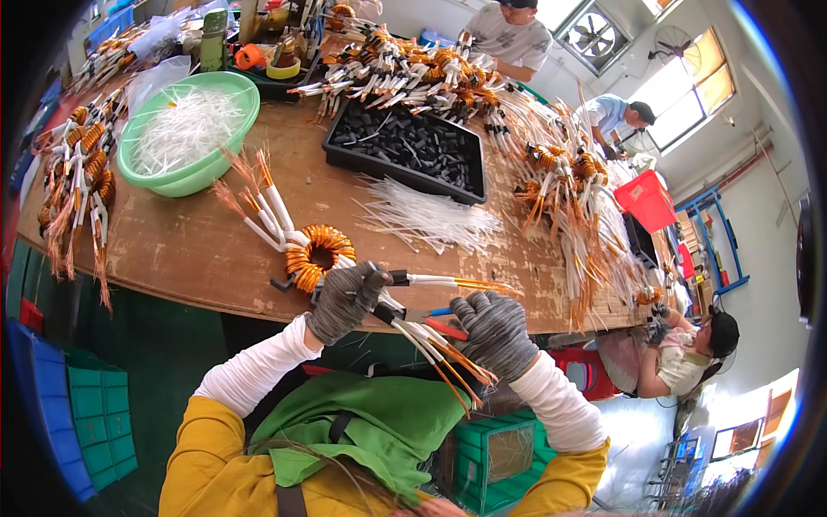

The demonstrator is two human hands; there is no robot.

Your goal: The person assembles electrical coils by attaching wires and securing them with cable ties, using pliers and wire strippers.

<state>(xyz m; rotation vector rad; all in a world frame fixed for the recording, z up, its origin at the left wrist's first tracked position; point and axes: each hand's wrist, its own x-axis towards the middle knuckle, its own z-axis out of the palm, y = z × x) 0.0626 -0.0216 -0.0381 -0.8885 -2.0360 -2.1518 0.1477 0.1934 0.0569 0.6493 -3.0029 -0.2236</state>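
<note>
In my left hand (346, 303), in a grey glove, the fingers are closed at the lower edge of a copper-wound ring coil (299, 258), by its leads. The coil rests at the table's near edge, with white-sleeved leads fanning up and left. Other leads (439, 358) with white sleeves and bare copper ends hang down to the right. My gloved right hand (494, 334) grips pliers (444, 327) with one red and one blue handle. Their jaws are at a black sleeve on the leads beside my left hand; the exact bite is hard to make out.
Beyond the coil lie loose thin white tubes (431, 215) and a black tray (332, 158) of short black sleeves. A green basin (138, 177) holds more white tubes. Finished-looking coils (90, 164) pile at left, back and right. Co-workers (689, 353) sit around the table.
</note>
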